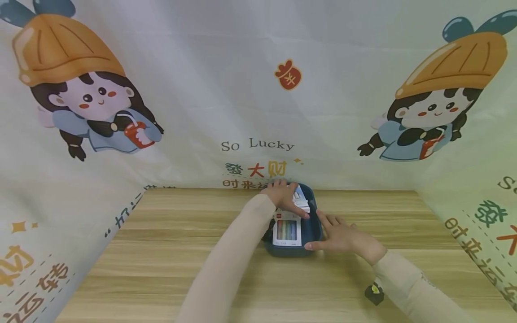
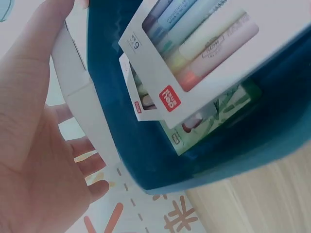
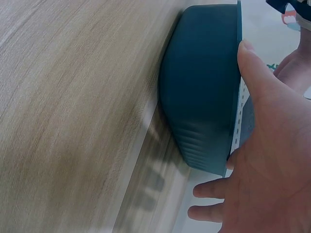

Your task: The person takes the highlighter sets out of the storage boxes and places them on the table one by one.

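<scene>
A dark blue basin (image 1: 292,252) stands on the wooden table, holding several boxes. On top lies a white box of coloured markers (image 1: 287,232), seen through its window. Beneath it in the left wrist view are another white windowed box (image 2: 132,94) and a green box (image 2: 180,138). My left hand (image 1: 284,197) is at the basin's far end, holding a white box (image 2: 80,92) between thumb and fingers; part of that box is hidden. My right hand (image 1: 341,235) rests its thumb and fairly straight fingers against the basin's right rim (image 3: 239,97).
A pale printed cloth (image 1: 194,98) hangs behind the table and at both sides, close behind the basin. Bare wooden tabletop (image 1: 161,251) extends around the basin. A small dark object with a yellow-green mark (image 1: 374,294) is beside the right sleeve.
</scene>
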Available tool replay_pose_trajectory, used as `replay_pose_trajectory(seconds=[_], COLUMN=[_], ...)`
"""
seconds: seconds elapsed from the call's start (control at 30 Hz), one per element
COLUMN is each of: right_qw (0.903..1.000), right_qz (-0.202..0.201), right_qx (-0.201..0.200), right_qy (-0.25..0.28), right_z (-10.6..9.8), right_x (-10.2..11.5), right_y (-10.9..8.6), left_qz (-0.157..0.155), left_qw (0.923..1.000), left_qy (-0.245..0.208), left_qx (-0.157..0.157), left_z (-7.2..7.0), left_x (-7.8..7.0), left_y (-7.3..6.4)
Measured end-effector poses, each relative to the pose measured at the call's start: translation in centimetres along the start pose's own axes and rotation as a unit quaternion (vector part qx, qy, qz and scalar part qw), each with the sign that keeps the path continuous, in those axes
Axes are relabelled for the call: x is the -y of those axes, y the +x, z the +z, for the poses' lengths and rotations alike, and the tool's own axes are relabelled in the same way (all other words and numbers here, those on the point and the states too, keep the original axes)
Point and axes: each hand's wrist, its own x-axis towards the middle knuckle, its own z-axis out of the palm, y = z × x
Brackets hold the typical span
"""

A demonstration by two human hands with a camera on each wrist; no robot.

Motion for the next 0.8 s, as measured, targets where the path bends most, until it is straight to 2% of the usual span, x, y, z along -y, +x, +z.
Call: replay_pose_trajectory(seconds=[0.23, 0.53, 0.8], right_qw=[1.0, 0.9999, 0.9999], right_qz=[0.003, -0.003, -0.006], right_qx=[-0.001, 0.0, -0.003], right_qy=[-0.001, 0.01, 0.008], right_z=[0.1, 0.2, 0.1], right_x=[0.0, -0.1, 0.0], right_y=[0.1, 0.0, -0.1], left_qz=[0.001, 0.021, 0.024], left_qw=[0.9999, 0.999, 0.9992], left_qy=[-0.003, 0.025, 0.018], left_qx=[-0.01, -0.03, -0.026], left_z=[-0.4, -0.9, -0.8], left_x=[0.7, 1.2, 1.6], left_y=[-0.4, -0.7, -0.8])
